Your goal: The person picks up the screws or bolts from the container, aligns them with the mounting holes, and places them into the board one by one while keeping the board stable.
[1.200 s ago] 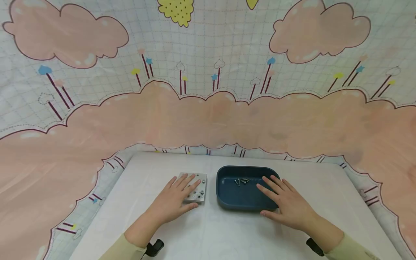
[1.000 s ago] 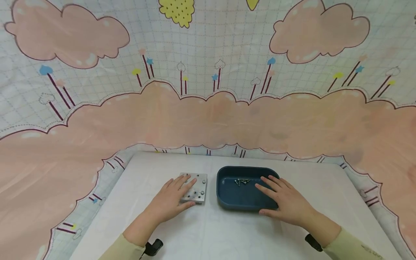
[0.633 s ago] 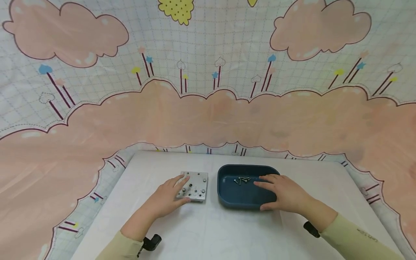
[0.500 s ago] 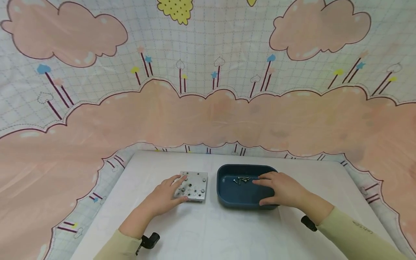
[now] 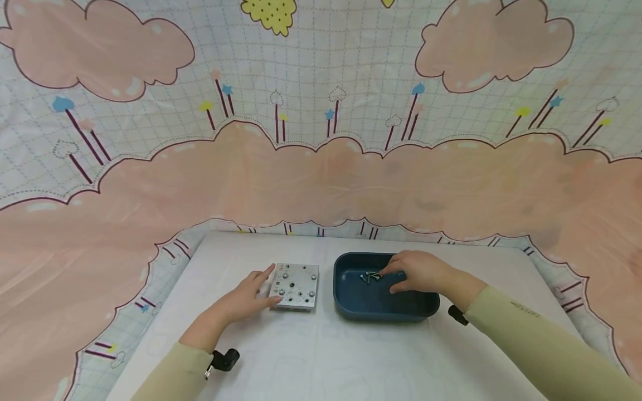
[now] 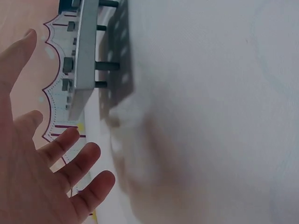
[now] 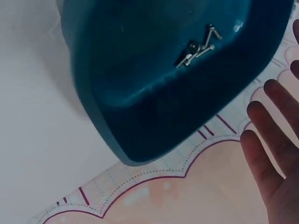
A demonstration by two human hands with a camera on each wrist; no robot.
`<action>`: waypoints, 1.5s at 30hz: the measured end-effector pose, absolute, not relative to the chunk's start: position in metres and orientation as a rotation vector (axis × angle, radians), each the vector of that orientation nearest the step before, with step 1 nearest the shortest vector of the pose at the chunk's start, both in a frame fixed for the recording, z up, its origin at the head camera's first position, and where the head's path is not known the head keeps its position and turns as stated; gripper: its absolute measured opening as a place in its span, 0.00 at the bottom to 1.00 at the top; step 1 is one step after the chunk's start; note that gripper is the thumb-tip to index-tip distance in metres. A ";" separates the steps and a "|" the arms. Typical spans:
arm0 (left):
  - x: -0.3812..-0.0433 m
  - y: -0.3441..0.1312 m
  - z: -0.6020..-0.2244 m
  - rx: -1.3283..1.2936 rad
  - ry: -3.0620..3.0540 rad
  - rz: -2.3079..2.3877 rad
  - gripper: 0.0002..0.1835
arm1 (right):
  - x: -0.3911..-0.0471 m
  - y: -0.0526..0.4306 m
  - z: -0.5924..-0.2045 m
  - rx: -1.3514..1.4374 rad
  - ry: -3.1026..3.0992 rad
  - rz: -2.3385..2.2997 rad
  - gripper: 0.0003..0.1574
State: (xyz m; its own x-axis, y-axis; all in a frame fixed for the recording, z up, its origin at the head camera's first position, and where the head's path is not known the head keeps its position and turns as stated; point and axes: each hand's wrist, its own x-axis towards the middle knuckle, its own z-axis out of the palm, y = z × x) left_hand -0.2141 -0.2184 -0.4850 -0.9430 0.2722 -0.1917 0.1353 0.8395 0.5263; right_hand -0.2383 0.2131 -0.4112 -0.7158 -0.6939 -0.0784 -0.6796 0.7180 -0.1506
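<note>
Several screws (image 7: 204, 51) lie in the blue tray (image 5: 383, 316); my right hand (image 5: 420, 272), thumb and fingers parted just beside them, should pinch only one, while my left hand (image 5: 243, 299), spread beside the metal plate (image 5: 301, 285) on the table (image 5: 321, 362), could steady it

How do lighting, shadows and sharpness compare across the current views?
Head: bright, fairly even light, the small silver metal screws discernible; left wrist: dimmer, the square silver metal plate casting a dark shadow on the white tabletop, another shadow softer; right wrist: also dim, small glare inside the dark-blue rectangular plastic tray, its left wall blurry.
</note>
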 end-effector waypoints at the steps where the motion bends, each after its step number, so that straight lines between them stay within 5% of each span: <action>1: -0.215 -0.219 -0.486 0.294 2.742 0.782 0.51 | -0.241 0.211 -0.412 -1.134 2.782 -0.165 0.25; 22: -0.241 -0.238 -0.504 0.303 2.497 0.954 0.53 | -0.292 0.162 -0.432 -1.326 2.589 0.042 0.09; 45: -0.248 -0.234 -0.506 0.274 2.451 0.952 0.57 | -0.306 0.158 -0.468 -1.534 2.551 0.241 0.05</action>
